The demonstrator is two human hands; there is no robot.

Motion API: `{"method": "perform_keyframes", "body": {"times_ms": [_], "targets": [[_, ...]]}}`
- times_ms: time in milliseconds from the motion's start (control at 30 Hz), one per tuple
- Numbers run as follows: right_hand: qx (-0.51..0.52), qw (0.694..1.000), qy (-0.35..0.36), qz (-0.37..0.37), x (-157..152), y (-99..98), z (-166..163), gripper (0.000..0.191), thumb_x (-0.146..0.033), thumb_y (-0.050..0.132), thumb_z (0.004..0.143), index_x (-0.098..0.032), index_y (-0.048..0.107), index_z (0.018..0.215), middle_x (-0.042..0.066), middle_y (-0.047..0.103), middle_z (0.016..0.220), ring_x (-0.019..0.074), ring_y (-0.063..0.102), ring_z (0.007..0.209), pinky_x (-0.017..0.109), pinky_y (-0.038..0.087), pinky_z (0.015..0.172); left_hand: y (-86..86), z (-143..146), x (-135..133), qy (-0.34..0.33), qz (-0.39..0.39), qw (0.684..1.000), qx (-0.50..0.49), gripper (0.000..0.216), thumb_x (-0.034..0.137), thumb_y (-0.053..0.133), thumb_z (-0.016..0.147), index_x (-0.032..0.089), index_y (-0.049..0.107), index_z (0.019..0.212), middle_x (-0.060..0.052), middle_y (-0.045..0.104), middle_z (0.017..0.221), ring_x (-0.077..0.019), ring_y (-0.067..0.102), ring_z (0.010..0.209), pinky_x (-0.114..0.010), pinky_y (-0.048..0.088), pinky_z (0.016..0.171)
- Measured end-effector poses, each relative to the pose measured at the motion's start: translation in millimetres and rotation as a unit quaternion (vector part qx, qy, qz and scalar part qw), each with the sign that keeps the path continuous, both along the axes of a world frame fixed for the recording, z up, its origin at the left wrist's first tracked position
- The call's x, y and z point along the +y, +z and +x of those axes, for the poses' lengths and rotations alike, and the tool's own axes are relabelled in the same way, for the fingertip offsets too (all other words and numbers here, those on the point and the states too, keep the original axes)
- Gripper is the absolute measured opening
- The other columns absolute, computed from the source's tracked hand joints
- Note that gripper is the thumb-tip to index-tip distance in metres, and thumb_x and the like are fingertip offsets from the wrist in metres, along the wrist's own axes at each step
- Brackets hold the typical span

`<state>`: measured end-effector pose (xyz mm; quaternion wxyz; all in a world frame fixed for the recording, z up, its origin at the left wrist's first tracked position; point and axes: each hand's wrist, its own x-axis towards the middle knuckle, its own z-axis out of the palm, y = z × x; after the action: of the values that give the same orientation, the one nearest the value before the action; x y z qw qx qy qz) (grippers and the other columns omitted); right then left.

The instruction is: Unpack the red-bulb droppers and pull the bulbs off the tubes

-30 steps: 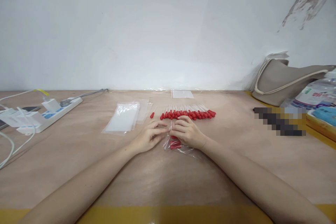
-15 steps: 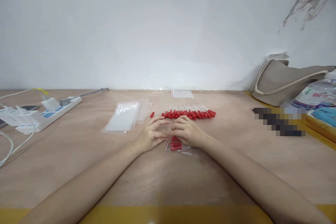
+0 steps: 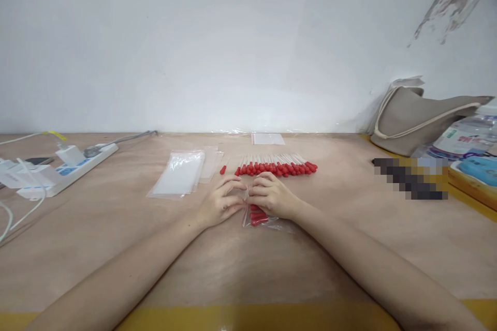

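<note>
A small clear plastic zip bag (image 3: 273, 224) lies on the brown table (image 3: 194, 279), right in front of the person. Fat red rubber bulbs (image 3: 258, 221) show inside it. The right hand (image 3: 274, 196) is curled over the bag, but its thumb is hidden, so I cannot tell if it grips. The left hand (image 3: 223, 201) is bent like a C, its tips by the bag's edge; I cannot tell if they pinch it.

Just past the hands is a row of thin, pale sticks with red bulb ends (image 3: 277, 168). One more red-ended stick (image 3: 222, 169) lies left of them. Next comes a pile of flat, clear plastic bags (image 3: 177, 173).
</note>
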<state>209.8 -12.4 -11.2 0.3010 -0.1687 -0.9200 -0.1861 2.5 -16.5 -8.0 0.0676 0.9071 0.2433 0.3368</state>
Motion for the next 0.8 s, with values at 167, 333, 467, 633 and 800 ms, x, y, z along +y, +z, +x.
{"method": "perform_keyframes", "body": {"times_ms": [167, 333, 467, 633, 800], "targets": [[0.005, 1.0, 0.006, 0.026, -1.5, 0.3, -0.6, 0.021, -0.019, 0.044, 0.086, -0.021, 0.063, 0.076, 0.0, 0.063, 0.076, 0.0133, 0.048, 0.084, 0.034, 0.033, 0.086, -1.5, 3.4, 0.4, 0.004, 0.037, 0.999, -0.011, 0.004, 0.021, 0.059, 0.076, 0.02, 0.064, 0.074, -0.008, 0.058, 0.106, -0.0235, 0.041, 0.114, -0.042, 0.036, 0.097], [0.015, 0.999, 0.016, 0.033, -2.5, 1.8, -1.0, 0.017, -0.018, 0.046, 0.085, -0.021, 0.061, 0.079, -0.001, 0.063, 0.074, 0.0123, 0.048, 0.083, 0.033, 0.034, 0.086, -2.1, 3.1, -1.1, -0.035, 0.126, 0.991, -0.009, 0.007, 0.018, 0.057, 0.078, 0.019, 0.063, 0.074, -0.006, 0.059, 0.107, -0.021, 0.044, 0.113, -0.04, 0.041, 0.094], [0.017, 0.999, 0.01, 0.039, -2.2, 2.1, 0.3, 0.016, -0.017, 0.045, 0.085, -0.02, 0.06, 0.081, -0.002, 0.062, 0.074, 0.0121, 0.047, 0.082, 0.032, 0.033, 0.086, -3.6, 1.1, 0.3, -0.051, 0.185, 0.981, -0.006, 0.012, 0.017, 0.053, 0.082, 0.02, 0.062, 0.089, -0.003, 0.059, 0.108, -0.0162, 0.048, 0.11, -0.034, 0.045, 0.093], [-0.013, 0.999, 0.006, 0.041, -2.2, 2.8, 0.8, 0.02, -0.014, 0.042, 0.086, -0.019, 0.06, 0.08, -0.001, 0.061, 0.074, 0.0123, 0.047, 0.082, 0.032, 0.033, 0.086, -6.6, 1.2, 3.6, -0.03, 0.214, 0.976, -0.002, 0.014, 0.016, 0.048, 0.085, 0.019, 0.061, 0.091, -0.003, 0.059, 0.105, -0.015, 0.048, 0.109, -0.032, 0.045, 0.093], [-0.041, 0.999, -0.015, 0.018, -2.9, 8.4, 5.3, 0.021, -0.017, 0.04, 0.088, -0.019, 0.059, 0.08, 0.0, 0.062, 0.081, 0.0132, 0.047, 0.085, 0.032, 0.032, 0.087, 2.0, -3.5, 6.3, -0.031, 0.256, 0.966, 0.027, 0.012, 0.015, 0.049, 0.083, 0.019, 0.06, 0.081, -0.003, 0.061, 0.097, -0.0168, 0.049, 0.104, -0.036, 0.046, 0.088]]}}
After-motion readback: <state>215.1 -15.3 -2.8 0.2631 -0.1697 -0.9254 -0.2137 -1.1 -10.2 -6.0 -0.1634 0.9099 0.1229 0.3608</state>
